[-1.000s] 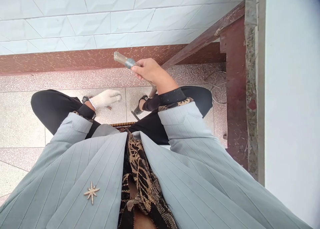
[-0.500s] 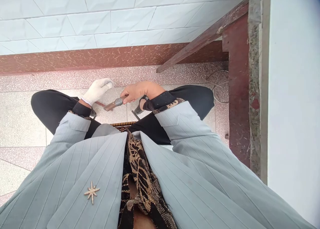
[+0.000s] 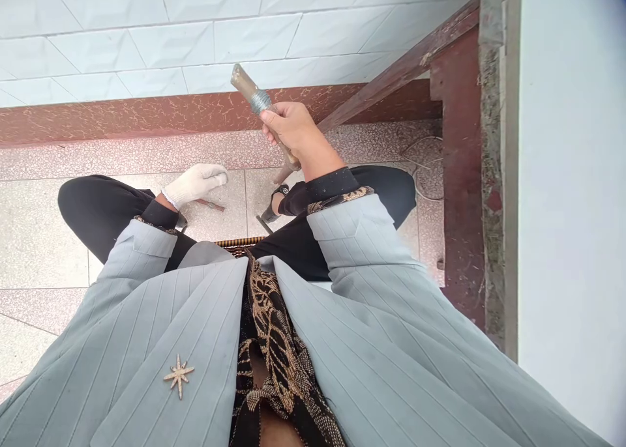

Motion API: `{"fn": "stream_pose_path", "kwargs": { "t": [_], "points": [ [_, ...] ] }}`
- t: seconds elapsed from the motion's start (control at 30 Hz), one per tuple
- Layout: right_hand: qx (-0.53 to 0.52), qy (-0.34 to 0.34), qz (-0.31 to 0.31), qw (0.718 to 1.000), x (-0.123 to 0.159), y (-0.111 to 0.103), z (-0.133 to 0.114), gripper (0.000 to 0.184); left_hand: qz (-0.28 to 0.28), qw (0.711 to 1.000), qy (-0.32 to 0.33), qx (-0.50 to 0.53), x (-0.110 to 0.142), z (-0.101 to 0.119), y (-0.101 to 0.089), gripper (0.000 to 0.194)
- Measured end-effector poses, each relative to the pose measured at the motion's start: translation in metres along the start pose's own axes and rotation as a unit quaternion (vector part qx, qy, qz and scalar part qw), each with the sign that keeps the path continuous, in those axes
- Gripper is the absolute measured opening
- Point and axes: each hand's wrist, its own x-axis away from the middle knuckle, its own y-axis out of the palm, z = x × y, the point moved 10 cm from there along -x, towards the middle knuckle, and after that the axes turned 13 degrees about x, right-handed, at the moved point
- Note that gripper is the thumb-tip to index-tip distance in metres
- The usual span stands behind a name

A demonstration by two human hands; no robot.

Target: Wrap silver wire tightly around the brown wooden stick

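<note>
My right hand [image 3: 288, 128], bare, is closed around a brown wooden stick [image 3: 243, 82] with grey wire wound about its middle. The stick is held raised at a slant, its thick blunt end pointing up and left in front of the wall. My left hand [image 3: 195, 183] wears a white knitted glove and hovers low above the floor between my knees. Its fingers and thumb are pressed together; whatever they may hold is too small or hidden to make out. Just beneath the glove a thin reddish-brown piece [image 3: 210, 204] shows, partly covered by the hand.
A white tiled wall [image 3: 171, 41] with a reddish-brown base band [image 3: 147, 118] stands ahead. To the right are a slanted wooden brace [image 3: 391, 69] and a dark red board [image 3: 462, 173]. A thin cable [image 3: 423, 183] lies on the tiled floor [image 3: 29, 232].
My right hand has lifted the wire-wound wooden stick up and away from my left hand, its thick end swinging up toward the wall. My left hand has barely moved.
</note>
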Motion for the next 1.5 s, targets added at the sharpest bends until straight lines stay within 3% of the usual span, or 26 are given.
{"fn": "stream_pose_path", "kwargs": {
  "t": [0.07, 0.13, 0.23, 0.37, 0.47, 0.53, 0.63, 0.77, 0.83, 0.93, 1.0, 1.1, 1.23, 1.37, 1.5],
  "points": [
    [0.110, -0.010, -0.005, 0.994, -0.002, 0.002, -0.001, 0.025, 0.004, 1.000, 0.014, 0.000, 0.003, 0.006, -0.004, 0.030],
    [0.254, -0.047, -0.037, 0.965, 0.000, 0.012, -0.008, 0.018, 0.046, 0.999, 0.025, 0.007, 0.007, 0.011, -0.017, 0.030],
    [0.387, -0.113, -0.183, 0.897, 0.016, 0.052, -0.013, 0.014, 0.149, 0.988, 0.024, 0.020, 0.014, 0.012, -0.043, 0.028],
    [0.352, -0.139, -0.420, 0.825, 0.058, 0.105, -0.007, 0.014, 0.226, 0.974, -0.002, 0.014, 0.019, 0.003, -0.063, 0.023],
    [0.267, -0.154, -0.503, 0.808, 0.081, 0.114, -0.019, 0.017, 0.229, 0.973, -0.015, 0.010, 0.016, -0.002, -0.064, 0.021],
    [0.220, -0.170, -0.508, 0.815, 0.087, 0.107, -0.031, 0.021, 0.217, 0.976, -0.027, 0.013, 0.012, -0.007, -0.060, 0.021],
    [0.176, -0.176, -0.454, 0.855, 0.081, 0.088, -0.044, 0.027, 0.180, 0.982, -0.046, 0.018, 0.003, -0.018, -0.050, 0.022],
    [0.110, -0.134, -0.260, 0.950, 0.047, 0.053, -0.046, 0.034, 0.101, 0.994, -0.042, 0.013, -0.005, -0.023, -0.026, 0.023],
    [0.073, -0.094, -0.161, 0.980, 0.032, 0.035, -0.039, 0.037, 0.058, 0.998, -0.030, 0.006, -0.005, -0.019, -0.013, 0.025],
    [0.126, -0.051, -0.089, 0.987, 0.017, 0.025, -0.024, 0.035, 0.001, 1.000, -0.019, 0.004, -0.003, -0.009, 0.001, 0.031],
    [0.244, -0.052, -0.080, 0.965, 0.011, 0.027, -0.019, 0.031, -0.024, 1.000, -0.014, 0.000, 0.000, -0.003, 0.006, 0.033],
    [0.386, -0.073, -0.112, 0.913, 0.010, 0.041, -0.013, 0.027, -0.030, 0.999, -0.006, -0.011, 0.003, 0.002, 0.004, 0.034],
    [0.447, -0.113, -0.194, 0.866, 0.019, 0.066, -0.009, 0.021, -0.011, 1.000, 0.005, -0.020, 0.005, 0.005, -0.005, 0.033],
    [0.446, -0.139, -0.307, 0.829, 0.037, 0.087, -0.005, 0.013, 0.044, 0.998, -0.009, -0.038, 0.006, 0.001, -0.020, 0.028],
    [0.351, -0.117, -0.475, 0.799, 0.069, 0.102, -0.003, 0.013, 0.094, 0.994, -0.011, -0.047, 0.007, 0.001, -0.034, 0.024]
  ]
}}
